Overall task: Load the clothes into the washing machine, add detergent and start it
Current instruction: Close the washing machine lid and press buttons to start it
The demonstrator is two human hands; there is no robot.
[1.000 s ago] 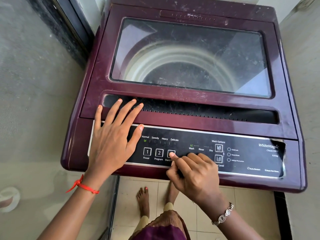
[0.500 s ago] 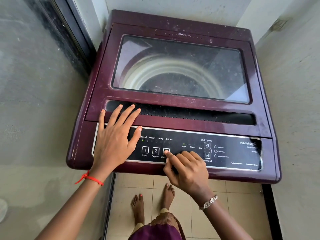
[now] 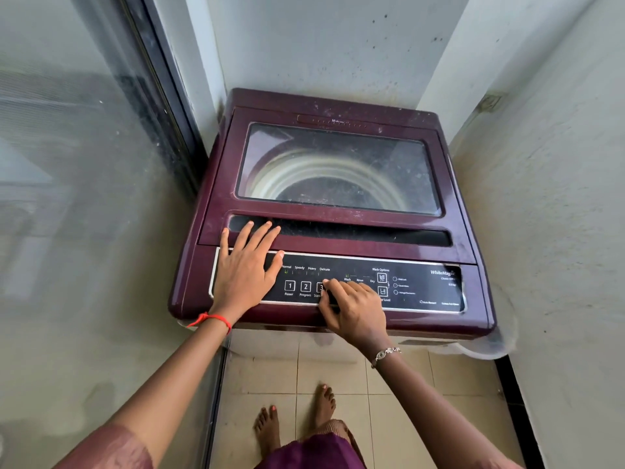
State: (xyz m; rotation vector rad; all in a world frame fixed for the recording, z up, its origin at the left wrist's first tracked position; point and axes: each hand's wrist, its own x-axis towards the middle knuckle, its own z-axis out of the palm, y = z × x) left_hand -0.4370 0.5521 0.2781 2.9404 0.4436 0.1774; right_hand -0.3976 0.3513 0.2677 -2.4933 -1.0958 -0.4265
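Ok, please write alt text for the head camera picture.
A person's right hand presses button 3 on a maroon washing machine, while the left hand rests flat on the panel's left end. The glass lid is closed.
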